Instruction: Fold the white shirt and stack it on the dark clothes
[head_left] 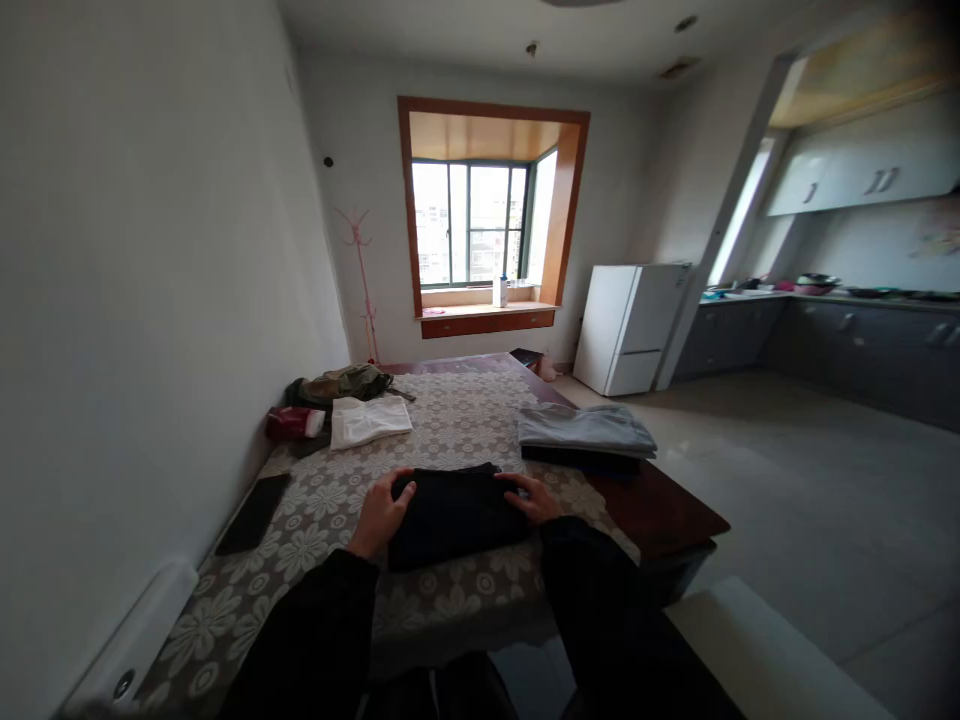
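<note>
The left hand (381,512) and right hand (534,497) press flat, fingers spread narrow, on the sides of a folded black cloth (454,515) lying on the floral tabletop (457,420). Grey clothes (585,430) lie well apart. No writing is legible.

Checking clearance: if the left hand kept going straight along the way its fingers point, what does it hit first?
The left hand points right, across the folded black garment it already touches. Beyond that, probably the right hand on the far edge; depth is unclear.

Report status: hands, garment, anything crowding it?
Left hand and right hand flat on folded black garment. Grey stack lies apart, right.
</note>
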